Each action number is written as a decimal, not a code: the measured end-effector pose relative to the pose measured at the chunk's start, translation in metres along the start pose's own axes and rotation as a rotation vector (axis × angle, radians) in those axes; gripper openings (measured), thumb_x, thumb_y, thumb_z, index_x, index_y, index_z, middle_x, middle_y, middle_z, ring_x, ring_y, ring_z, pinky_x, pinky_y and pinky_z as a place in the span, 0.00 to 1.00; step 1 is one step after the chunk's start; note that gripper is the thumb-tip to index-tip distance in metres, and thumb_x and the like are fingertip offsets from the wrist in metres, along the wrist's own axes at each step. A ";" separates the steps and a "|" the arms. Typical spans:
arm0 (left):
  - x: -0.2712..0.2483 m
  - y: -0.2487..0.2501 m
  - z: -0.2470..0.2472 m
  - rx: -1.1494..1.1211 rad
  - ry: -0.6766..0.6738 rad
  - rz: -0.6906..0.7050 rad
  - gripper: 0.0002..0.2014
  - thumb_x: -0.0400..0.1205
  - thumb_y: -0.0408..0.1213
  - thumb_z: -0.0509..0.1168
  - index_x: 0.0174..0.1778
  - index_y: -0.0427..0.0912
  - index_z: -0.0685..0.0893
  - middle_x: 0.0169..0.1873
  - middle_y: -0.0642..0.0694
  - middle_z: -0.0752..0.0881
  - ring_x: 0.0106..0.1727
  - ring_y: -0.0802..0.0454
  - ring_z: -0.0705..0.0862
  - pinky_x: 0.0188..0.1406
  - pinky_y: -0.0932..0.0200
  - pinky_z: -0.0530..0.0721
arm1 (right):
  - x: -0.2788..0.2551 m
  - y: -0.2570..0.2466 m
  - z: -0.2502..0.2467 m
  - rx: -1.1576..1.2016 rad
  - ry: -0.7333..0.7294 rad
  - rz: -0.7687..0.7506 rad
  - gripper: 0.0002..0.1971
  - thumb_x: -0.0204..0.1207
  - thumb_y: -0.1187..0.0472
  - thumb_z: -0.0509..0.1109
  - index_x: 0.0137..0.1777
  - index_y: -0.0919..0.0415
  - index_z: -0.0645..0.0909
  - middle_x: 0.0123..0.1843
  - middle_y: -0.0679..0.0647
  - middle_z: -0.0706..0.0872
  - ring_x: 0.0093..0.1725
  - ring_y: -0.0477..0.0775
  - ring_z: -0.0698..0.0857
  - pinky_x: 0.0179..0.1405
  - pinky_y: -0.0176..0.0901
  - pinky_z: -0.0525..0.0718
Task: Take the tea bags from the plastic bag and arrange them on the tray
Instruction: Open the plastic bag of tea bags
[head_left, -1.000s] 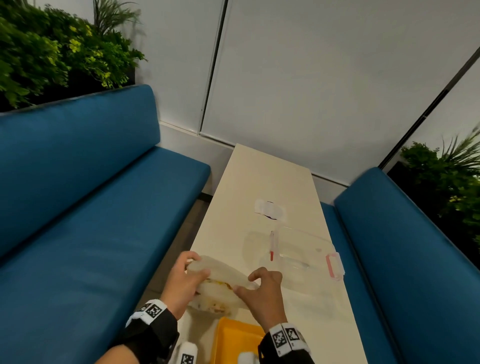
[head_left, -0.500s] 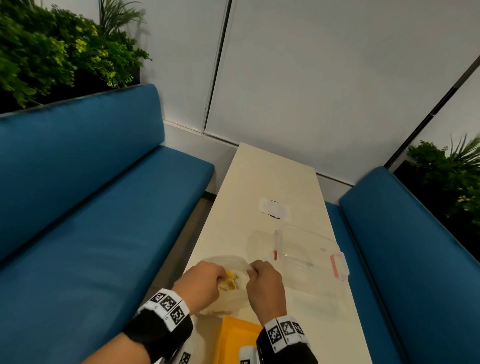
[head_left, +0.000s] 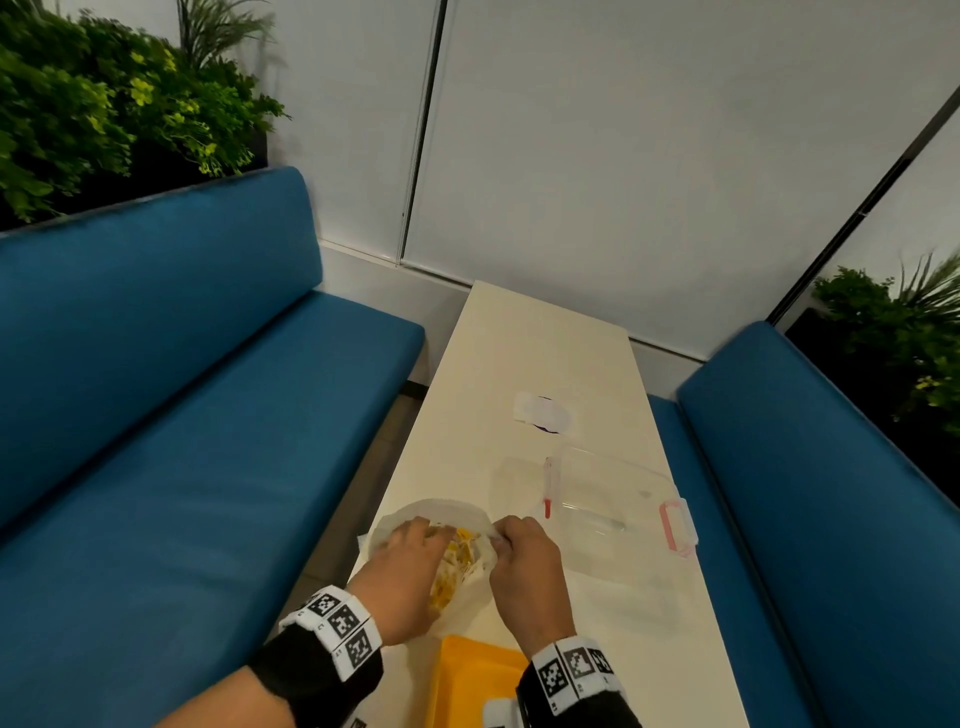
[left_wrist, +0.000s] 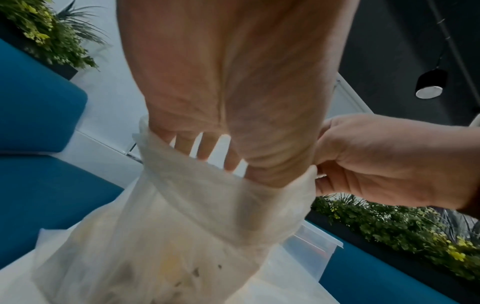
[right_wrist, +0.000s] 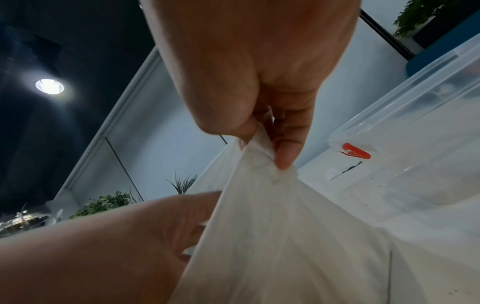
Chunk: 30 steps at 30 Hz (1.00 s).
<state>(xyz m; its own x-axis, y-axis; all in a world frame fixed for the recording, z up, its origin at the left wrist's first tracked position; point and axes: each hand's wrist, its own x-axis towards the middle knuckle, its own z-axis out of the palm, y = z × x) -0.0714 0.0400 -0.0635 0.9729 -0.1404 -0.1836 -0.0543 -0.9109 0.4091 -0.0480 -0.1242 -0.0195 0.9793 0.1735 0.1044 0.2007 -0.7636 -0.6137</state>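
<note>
A translucent white plastic bag (head_left: 470, 584) lies on the cream table (head_left: 524, 353) just beyond a yellow tray (head_left: 478, 680) at the near edge. Yellow tea bags (head_left: 461, 552) show through its open mouth. My left hand (head_left: 402, 566) reaches into the mouth; in the left wrist view its fingers (left_wrist: 205, 148) run straight and spread into the bag (left_wrist: 182, 236), with the tips hidden by the rim. My right hand (head_left: 522, 561) pinches the bag's right rim between thumb and fingers (right_wrist: 285, 156) and holds it up.
A clear plastic container (head_left: 618, 499) with pink latches stands right of the bag. A white sticker (head_left: 540, 413) lies farther down the table. Blue benches (head_left: 208, 467) flank the narrow table, with plants (head_left: 104, 104) behind them.
Both hands held the bag's top a second ago. They pulled the mouth open, and my left hand has since slid inside while my right keeps hold of the rim.
</note>
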 end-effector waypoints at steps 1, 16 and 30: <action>0.005 -0.002 0.002 -0.018 -0.027 -0.003 0.40 0.81 0.44 0.72 0.87 0.54 0.59 0.83 0.49 0.65 0.83 0.46 0.67 0.82 0.48 0.70 | 0.000 0.002 0.000 0.007 -0.011 0.003 0.10 0.86 0.64 0.61 0.50 0.54 0.83 0.46 0.49 0.80 0.43 0.42 0.79 0.39 0.28 0.75; 0.058 0.007 0.001 0.229 -0.298 0.133 0.15 0.92 0.45 0.54 0.71 0.47 0.79 0.62 0.46 0.81 0.64 0.49 0.80 0.60 0.59 0.70 | 0.009 0.004 -0.006 -0.075 -0.078 0.002 0.10 0.84 0.67 0.61 0.55 0.57 0.84 0.51 0.51 0.81 0.51 0.51 0.81 0.51 0.40 0.81; 0.067 -0.002 0.018 0.010 -0.255 -0.042 0.18 0.93 0.40 0.53 0.78 0.41 0.75 0.75 0.41 0.78 0.73 0.47 0.77 0.74 0.58 0.69 | 0.011 0.009 -0.004 -0.120 -0.100 -0.003 0.13 0.83 0.69 0.60 0.59 0.56 0.83 0.52 0.51 0.81 0.52 0.51 0.81 0.52 0.38 0.81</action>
<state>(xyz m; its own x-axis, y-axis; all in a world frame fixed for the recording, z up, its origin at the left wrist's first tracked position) -0.0102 0.0252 -0.0926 0.8864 -0.1947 -0.4199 -0.0187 -0.9216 0.3878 -0.0356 -0.1315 -0.0212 0.9723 0.2326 0.0243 0.2115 -0.8307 -0.5150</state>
